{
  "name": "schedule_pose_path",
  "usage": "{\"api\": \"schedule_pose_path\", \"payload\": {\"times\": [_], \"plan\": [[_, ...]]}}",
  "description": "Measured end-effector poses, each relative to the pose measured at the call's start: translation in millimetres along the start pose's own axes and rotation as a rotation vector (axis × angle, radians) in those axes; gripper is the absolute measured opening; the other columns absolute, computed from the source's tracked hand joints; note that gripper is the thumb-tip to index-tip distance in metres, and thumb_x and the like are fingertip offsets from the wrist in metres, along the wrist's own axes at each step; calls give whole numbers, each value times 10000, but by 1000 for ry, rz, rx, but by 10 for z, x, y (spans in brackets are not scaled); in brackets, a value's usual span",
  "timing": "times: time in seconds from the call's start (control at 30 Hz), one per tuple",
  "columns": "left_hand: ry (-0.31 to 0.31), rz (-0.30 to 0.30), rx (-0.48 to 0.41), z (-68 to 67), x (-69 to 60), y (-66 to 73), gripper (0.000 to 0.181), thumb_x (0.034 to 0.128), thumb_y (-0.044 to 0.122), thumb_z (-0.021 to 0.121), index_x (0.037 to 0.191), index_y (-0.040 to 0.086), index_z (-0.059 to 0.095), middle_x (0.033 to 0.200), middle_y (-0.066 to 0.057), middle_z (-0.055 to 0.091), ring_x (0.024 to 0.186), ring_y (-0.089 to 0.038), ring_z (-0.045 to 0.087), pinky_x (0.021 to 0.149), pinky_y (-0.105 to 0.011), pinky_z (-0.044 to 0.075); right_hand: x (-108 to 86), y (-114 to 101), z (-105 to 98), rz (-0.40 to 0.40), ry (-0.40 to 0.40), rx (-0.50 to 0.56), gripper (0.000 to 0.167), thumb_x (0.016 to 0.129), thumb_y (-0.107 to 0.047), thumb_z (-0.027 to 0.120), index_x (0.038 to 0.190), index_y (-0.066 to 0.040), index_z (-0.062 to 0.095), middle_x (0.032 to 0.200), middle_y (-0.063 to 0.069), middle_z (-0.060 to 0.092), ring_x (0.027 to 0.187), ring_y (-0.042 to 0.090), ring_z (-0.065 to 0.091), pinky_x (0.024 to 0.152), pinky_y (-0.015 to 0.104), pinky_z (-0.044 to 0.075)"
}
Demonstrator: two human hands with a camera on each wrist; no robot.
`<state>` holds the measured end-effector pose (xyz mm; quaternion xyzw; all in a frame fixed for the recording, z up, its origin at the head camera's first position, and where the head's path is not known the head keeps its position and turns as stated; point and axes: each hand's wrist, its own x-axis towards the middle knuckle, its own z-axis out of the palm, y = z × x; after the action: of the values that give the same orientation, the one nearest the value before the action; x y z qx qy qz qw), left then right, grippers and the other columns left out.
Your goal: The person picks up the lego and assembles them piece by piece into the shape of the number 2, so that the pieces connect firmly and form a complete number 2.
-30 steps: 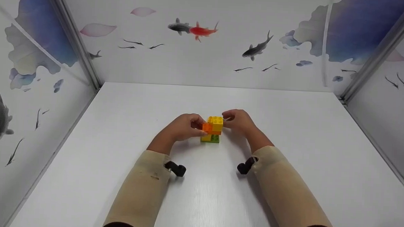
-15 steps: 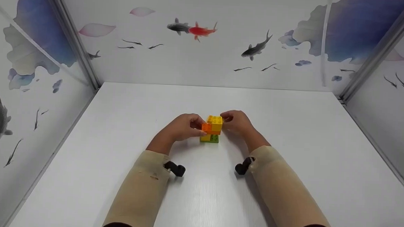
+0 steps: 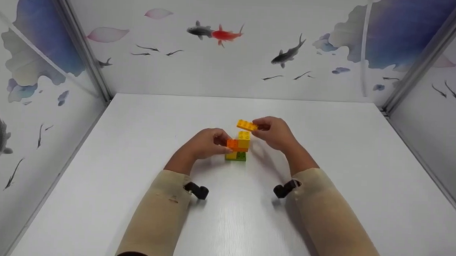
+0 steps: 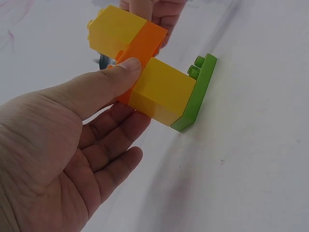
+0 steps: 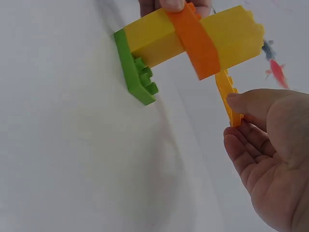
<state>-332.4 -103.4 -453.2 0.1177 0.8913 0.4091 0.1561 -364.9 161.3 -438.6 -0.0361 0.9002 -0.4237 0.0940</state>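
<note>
A stack of blocks stands on the table: a thin green plate [image 4: 195,99] at the bottom, a yellow block [image 4: 164,89] on it, a flat orange brick [image 5: 195,41] across that, and another yellow block [image 5: 234,36] on top. My left hand [image 3: 210,144] pinches the orange brick between thumb and fingers. In my right hand [image 3: 276,134], a thin yellow-orange plate [image 3: 246,125] with studs is pinched by one end, apart from the stack and just above and behind its top block in the head view.
The white table [image 3: 155,117] is bordered by white panels with printed fish and blue shapes. A black device [image 3: 197,190] sticks out from the left sleeve, another [image 3: 285,189] from the right one.
My right hand has come away from the stack, up and to the back, and now holds the yellow-orange plate clear of it. The left hand keeps its grip on the orange brick.
</note>
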Motion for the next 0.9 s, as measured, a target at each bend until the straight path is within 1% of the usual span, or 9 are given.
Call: {"api": "schedule_pose_path", "payload": {"times": [0.17, 0.33, 0.43, 0.67, 0.9], "plan": [[4, 0, 4, -4, 8, -6, 265, 928, 349, 859, 1143, 273, 722, 1172, 35, 700, 1138, -225, 618, 1071, -383, 548, -106, -26, -57, -63, 33, 15, 396, 1020, -251, 753, 1412, -222, 698, 1384, 40, 662, 1231, 244, 639, 1112, 397, 567], [5, -1, 1, 5, 22, -18, 259, 928, 333, 860, 1142, 269, 728, 1172, 35, 706, 1122, -221, 628, 1063, -373, 553, -177, -3, -59, -75, 46, 31, 370, 1025, -280, 748, 1390, -235, 710, 1375, 27, 657, 1229, 241, 639, 1106, 389, 571], [2, -3, 4, 12, 27, -21, 258, 929, 335, 859, 1141, 270, 727, 1169, 34, 703, 1120, -224, 626, 1057, -367, 556, -215, 8, -76, -95, 51, 47, 353, 1025, -289, 748, 1374, -240, 719, 1369, 25, 654, 1217, 244, 642, 1100, 393, 575], [3, -1, 9, 15, 29, -11, 289, 924, 356, 863, 1161, 272, 721, 1168, 36, 700, 1126, -222, 620, 1063, -366, 553, -303, -25, -117, -180, 33, 81, 329, 1021, -268, 753, 1349, -241, 734, 1363, 7, 669, 1216, 220, 673, 1093, 388, 581], [4, 5, 17, 7, 25, -11, 293, 926, 357, 861, 1166, 268, 718, 1166, 34, 701, 1118, -224, 621, 1054, -367, 555, -394, -119, -92, -280, 3, 28, 331, 1011, -284, 758, 1336, -222, 743, 1320, -16, 684, 1189, 215, 671, 1099, 400, 578]]}}
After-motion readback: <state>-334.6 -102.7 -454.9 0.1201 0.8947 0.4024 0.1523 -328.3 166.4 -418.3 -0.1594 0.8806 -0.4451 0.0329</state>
